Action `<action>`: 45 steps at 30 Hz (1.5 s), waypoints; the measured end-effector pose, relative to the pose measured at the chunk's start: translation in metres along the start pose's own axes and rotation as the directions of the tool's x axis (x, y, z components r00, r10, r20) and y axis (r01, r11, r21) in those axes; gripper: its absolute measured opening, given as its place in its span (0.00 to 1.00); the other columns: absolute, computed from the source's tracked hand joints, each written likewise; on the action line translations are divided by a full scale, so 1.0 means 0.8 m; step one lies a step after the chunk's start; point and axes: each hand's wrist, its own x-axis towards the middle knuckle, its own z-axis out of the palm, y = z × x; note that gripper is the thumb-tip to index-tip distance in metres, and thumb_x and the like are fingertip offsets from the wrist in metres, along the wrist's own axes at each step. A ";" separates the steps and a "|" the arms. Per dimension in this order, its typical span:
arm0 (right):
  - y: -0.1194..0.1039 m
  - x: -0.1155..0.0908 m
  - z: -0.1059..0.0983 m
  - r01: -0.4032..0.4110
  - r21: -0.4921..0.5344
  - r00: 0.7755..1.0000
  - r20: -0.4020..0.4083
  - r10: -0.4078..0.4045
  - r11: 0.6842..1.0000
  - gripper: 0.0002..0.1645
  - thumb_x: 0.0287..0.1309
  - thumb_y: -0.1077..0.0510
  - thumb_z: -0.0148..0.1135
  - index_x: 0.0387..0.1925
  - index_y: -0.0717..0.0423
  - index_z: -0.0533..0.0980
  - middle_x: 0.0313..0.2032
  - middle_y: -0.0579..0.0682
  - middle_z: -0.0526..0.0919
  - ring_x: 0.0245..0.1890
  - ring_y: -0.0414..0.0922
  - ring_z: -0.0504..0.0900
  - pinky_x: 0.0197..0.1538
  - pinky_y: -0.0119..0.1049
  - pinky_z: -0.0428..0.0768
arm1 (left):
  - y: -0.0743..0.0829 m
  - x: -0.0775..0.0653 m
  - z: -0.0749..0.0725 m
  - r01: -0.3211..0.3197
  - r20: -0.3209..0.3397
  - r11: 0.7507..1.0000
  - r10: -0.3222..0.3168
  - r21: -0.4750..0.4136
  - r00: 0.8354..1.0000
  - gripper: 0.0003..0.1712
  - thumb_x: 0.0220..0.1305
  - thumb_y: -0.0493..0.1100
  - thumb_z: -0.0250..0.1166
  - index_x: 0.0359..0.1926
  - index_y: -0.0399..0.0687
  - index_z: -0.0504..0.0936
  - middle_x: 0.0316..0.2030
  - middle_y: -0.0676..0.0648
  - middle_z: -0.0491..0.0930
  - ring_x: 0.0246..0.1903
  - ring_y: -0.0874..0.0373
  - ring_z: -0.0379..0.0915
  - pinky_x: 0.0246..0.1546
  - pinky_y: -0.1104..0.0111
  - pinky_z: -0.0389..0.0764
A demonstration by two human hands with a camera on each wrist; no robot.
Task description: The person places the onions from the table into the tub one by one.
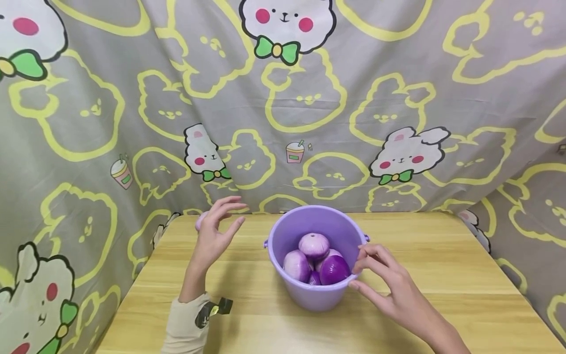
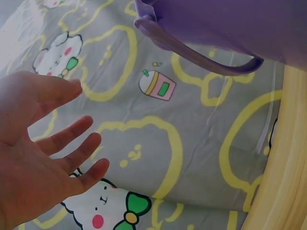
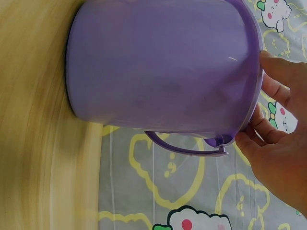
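A purple bucket (image 1: 296, 295) stands on the table with several red onions (image 1: 314, 246) inside, one darker and glossier (image 1: 334, 270) than the others. My right hand (image 1: 398, 285) grips the bucket's right rim between thumb and fingers, as the right wrist view also shows. To the left of the bucket my left hand (image 1: 214, 238) is raised over the table, fingers spread and loosely bent, holding nothing. Behind its knuckles peeks a pale purple round thing (image 1: 200, 221), mostly hidden. The bucket's handle (image 2: 201, 60) hangs down on the far side.
A wooden table (image 1: 247, 324) lies under the bucket. Grey curtain cloth (image 1: 318, 113) with yellow outlines and white cartoon animals closes off the back and both sides. A dark strap with a small black piece (image 1: 224, 306) sits on the left sleeve.
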 end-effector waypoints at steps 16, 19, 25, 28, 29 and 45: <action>0.000 0.001 -0.002 0.001 0.000 1.000 -0.002 -0.001 1.000 0.21 0.50 0.61 0.80 0.43 0.43 0.81 0.53 0.47 0.77 0.56 0.44 0.75 0.68 0.29 0.68 | -0.012 -0.001 -0.012 0.001 -0.063 0.999 0.002 0.055 0.998 0.15 0.64 0.24 0.66 0.51 0.32 0.84 0.60 0.33 0.75 0.40 0.54 0.70 0.32 0.77 0.70; 0.000 0.002 -0.002 0.001 -0.001 1.000 0.006 -0.001 1.000 0.21 0.49 0.61 0.80 0.43 0.42 0.81 0.53 0.47 0.77 0.56 0.44 0.75 0.67 0.29 0.68 | -0.017 -0.003 -0.017 0.026 -0.091 0.999 -0.023 0.038 0.996 0.15 0.64 0.24 0.66 0.52 0.32 0.83 0.61 0.34 0.75 0.41 0.59 0.71 0.36 0.79 0.73; -0.001 0.001 -0.004 0.002 0.004 1.000 0.001 -0.002 1.000 0.22 0.48 0.62 0.81 0.43 0.43 0.81 0.52 0.47 0.77 0.55 0.45 0.76 0.66 0.28 0.69 | -0.030 -0.005 -0.021 0.069 -0.137 0.997 -0.064 0.029 0.989 0.16 0.64 0.24 0.66 0.53 0.31 0.83 0.61 0.33 0.75 0.53 0.62 0.74 0.56 0.73 0.77; -0.001 0.002 -0.004 0.002 0.009 1.000 -0.002 -0.002 1.000 0.22 0.47 0.63 0.81 0.43 0.43 0.81 0.52 0.48 0.77 0.53 0.46 0.77 0.66 0.28 0.69 | -0.039 -0.002 -0.023 0.068 -0.165 0.997 -0.059 0.047 0.984 0.16 0.64 0.24 0.66 0.52 0.31 0.84 0.61 0.32 0.75 0.54 0.54 0.74 0.56 0.75 0.76; 0.000 0.002 -0.004 0.000 0.008 1.000 -0.001 0.000 1.000 0.22 0.47 0.63 0.81 0.43 0.43 0.81 0.52 0.47 0.77 0.53 0.46 0.77 0.66 0.28 0.69 | -0.042 -0.001 -0.023 0.066 -0.172 0.996 -0.057 0.052 0.983 0.15 0.64 0.24 0.66 0.52 0.31 0.84 0.60 0.31 0.75 0.54 0.50 0.74 0.55 0.75 0.75; 0.002 0.000 -0.004 -0.006 0.018 1.000 -0.012 0.006 1.000 0.15 0.55 0.54 0.78 0.43 0.43 0.81 0.52 0.47 0.77 0.56 0.45 0.75 0.68 0.30 0.68 | -0.080 -0.008 -0.032 0.178 -0.213 0.981 -0.159 0.073 0.964 0.15 0.64 0.25 0.66 0.52 0.32 0.84 0.61 0.33 0.75 0.63 0.41 0.69 0.58 0.47 0.75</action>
